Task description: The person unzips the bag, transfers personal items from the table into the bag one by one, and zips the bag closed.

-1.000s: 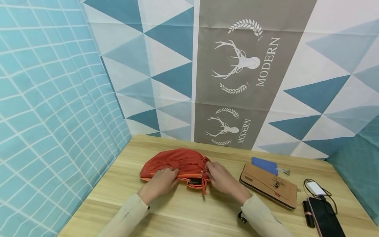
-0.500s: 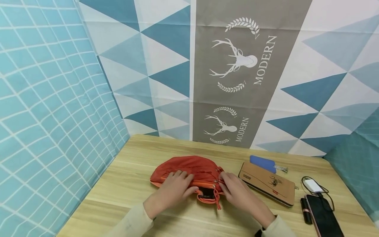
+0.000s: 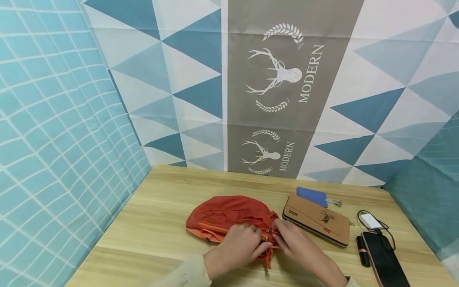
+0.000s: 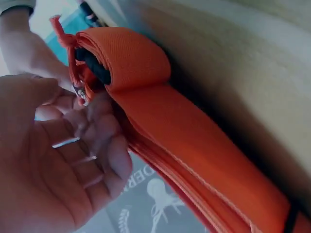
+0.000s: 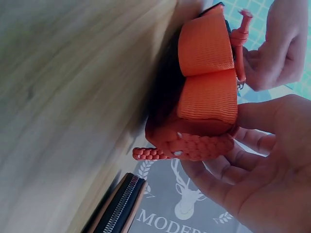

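A red waist bag (image 3: pixel 229 215) with orange webbing and braided orange zipper pulls lies on the wooden table. My left hand (image 3: pixel 241 244) is at its near right part, fingers curled over the zip edge and thumb by a zipper pull (image 3: pixel 268 261). In the left wrist view, the fingertips of the left hand (image 4: pixel 73 145) meet the bag near the metal slider; their exact contact is partly hidden. My right hand (image 3: pixel 295 241) pinches the bag's right end. The right wrist view has the fingers of the right hand (image 5: pixel 262 155) around that end, beside a braided pull (image 5: pixel 199 147).
Right of the bag lies a brown zip case (image 3: pixel 317 220) with a deer print. Behind it is a blue card holder (image 3: pixel 311 196) with a clip. Farther right are a white charger (image 3: pixel 370 221) with black cable, a small black tube (image 3: pixel 363 251) and a phone (image 3: pixel 385 259).
The bag has shifted right and nearer in the head view. My left hand has moved right along it, from the middle to the zip end. My right hand stays at the right end.
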`<state>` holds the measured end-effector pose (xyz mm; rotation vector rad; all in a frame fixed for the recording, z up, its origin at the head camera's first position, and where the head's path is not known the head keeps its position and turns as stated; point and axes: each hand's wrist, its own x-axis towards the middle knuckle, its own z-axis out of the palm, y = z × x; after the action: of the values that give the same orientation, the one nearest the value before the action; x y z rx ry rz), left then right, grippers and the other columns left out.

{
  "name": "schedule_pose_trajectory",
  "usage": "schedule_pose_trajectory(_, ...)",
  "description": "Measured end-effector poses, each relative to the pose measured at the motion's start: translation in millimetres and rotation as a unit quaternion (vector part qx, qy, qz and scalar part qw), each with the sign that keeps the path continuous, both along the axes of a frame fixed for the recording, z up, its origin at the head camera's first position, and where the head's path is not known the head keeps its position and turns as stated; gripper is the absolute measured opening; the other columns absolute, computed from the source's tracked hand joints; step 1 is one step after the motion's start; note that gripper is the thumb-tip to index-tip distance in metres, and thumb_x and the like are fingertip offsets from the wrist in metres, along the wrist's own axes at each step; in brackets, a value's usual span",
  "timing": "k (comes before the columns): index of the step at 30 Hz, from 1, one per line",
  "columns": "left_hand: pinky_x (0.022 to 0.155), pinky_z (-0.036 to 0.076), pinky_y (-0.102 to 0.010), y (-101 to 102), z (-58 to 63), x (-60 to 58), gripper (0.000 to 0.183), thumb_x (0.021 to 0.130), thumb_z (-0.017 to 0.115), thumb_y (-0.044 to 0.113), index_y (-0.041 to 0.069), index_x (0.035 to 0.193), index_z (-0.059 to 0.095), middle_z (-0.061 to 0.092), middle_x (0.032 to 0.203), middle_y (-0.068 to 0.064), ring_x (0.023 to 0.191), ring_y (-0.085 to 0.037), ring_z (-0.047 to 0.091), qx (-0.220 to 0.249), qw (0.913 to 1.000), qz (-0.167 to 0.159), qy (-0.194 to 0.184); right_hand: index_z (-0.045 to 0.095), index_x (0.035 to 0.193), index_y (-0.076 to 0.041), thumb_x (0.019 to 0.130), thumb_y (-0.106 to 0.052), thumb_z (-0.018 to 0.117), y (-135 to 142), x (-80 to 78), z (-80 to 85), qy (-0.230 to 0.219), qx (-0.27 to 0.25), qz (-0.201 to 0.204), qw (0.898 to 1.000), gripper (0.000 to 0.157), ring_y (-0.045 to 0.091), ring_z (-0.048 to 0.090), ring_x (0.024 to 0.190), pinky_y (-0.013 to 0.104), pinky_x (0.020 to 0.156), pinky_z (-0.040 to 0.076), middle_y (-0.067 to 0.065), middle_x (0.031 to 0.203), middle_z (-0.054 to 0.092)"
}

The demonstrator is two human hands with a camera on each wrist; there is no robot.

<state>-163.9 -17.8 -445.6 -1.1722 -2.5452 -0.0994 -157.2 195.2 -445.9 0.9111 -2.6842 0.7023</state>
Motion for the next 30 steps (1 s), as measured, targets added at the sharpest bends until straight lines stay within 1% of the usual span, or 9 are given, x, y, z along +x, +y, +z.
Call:
schedule_pose_trajectory(4,0.039,0.029,-0.022,3,-7.6,1.0,0.031,0.095,0.063,0.036,0.018,0.071,0.059,0.049,0.061,0.006,0.047,-0.008,0.040,-0.039,0.9987,0.031,0.001,0.058,0.100,-0.013,0.089,-0.005,0.071,-5,-0.3,-6.5,0.015,0.020,-0.001,1.000,0.018,0.003,0.053,0.075,0.022,0.063,0.050,-0.009,0.085,0.055)
schedule_pose_trajectory(6,0.039,0.029,-0.022,4,-10.0,0.1,0.026,0.093,0.065,0.032,0.016,0.073,0.060,0.051,0.064,0.005,0.047,-0.008,0.039,-0.044,0.9984,0.035,-0.004,0.058,0.101,-0.013,0.088,-0.005,0.071,-5,-0.2,-8.6,0.022,0.027,-0.008,0.999,0.020,0.006,0.056,0.078,0.023,0.066,0.052,-0.007,0.087,0.056)
schedule_pose_trajectory(10,0.037,0.028,-0.022,8,-11.7,-3.6,0.030,0.098,0.058,0.028,0.016,0.071,0.058,0.051,0.066,0.004,0.046,-0.007,0.038,-0.029,0.9993,0.023,-0.008,0.057,0.100,-0.013,0.087,-0.004,0.073,-3,-1.2,-10.5,0.040,0.028,-0.020,0.999,0.023,0.008,0.058,0.080,0.025,0.067,0.052,-0.007,0.087,0.056)
schedule_pose_trajectory(12,0.036,0.027,-0.022,10,-12.0,-4.6,0.040,0.103,0.051,0.031,0.018,0.065,0.053,0.048,0.062,0.005,0.045,-0.007,0.037,-0.009,0.9997,0.017,-0.017,0.058,0.100,-0.013,0.086,-0.004,0.074,-1,-2.7,-11.3,0.055,0.031,-0.017,0.998,0.023,0.009,0.059,0.081,0.026,0.068,0.053,-0.006,0.088,0.057)
schedule_pose_trajectory(15,0.036,0.025,-0.023,10,-13.2,-5.2,0.050,0.104,0.048,0.041,0.021,0.058,0.045,0.042,0.056,0.007,0.045,-0.006,0.034,0.014,0.9996,0.002,-0.026,0.058,0.102,-0.013,0.086,-0.006,0.074,0,-4.3,-12.3,0.067,0.032,-0.007,0.997,0.024,0.011,0.061,0.085,0.028,0.071,0.054,-0.004,0.091,0.059)
schedule_pose_trajectory(18,0.037,0.023,-0.023,9,-15.8,-5.1,0.052,0.099,0.055,0.047,0.024,0.055,0.041,0.042,0.057,0.009,0.044,-0.005,0.032,0.024,0.9995,-0.012,-0.019,0.057,0.102,-0.013,0.087,-0.007,0.074,-1,-5.3,-13.0,0.055,0.032,-0.002,0.998,0.023,0.011,0.062,0.087,0.029,0.073,0.055,-0.005,0.091,0.060)
schedule_pose_trajectory(22,0.038,0.024,-0.021,9,-16.7,-5.6,0.042,0.094,0.063,0.033,0.023,0.057,0.045,0.051,0.066,0.007,0.045,-0.004,0.032,0.015,0.9993,-0.023,-0.027,0.055,0.099,-0.014,0.088,-0.007,0.073,-2,-6.0,-14.6,0.027,0.034,-0.003,0.999,0.022,0.008,0.058,0.081,0.027,0.068,0.052,-0.009,0.085,0.055)
schedule_pose_trajectory(25,0.039,0.028,-0.020,8,-13.6,-5.7,0.032,0.093,0.064,0.025,0.020,0.064,0.052,0.055,0.073,0.005,0.047,-0.003,0.036,-0.001,0.9983,-0.021,-0.054,0.054,0.101,-0.016,0.089,-0.013,0.073,-1,-5.4,-16.2,0.009,0.035,-0.012,0.999,0.023,0.005,0.055,0.078,0.025,0.064,0.050,-0.012,0.085,0.053)
schedule_pose_trajectory(30,0.041,0.034,-0.020,8,-6.6,-5.6,0.014,0.098,0.060,0.026,0.014,0.093,0.065,0.060,0.079,0.004,0.052,-0.004,0.044,-0.032,0.9974,-0.018,-0.063,0.056,0.114,-0.017,0.088,-0.023,0.076,-1,-4.0,-18.6,0.006,0.026,-0.024,0.999,0.033,0.008,0.062,0.085,0.028,0.069,0.053,-0.009,0.096,0.060)
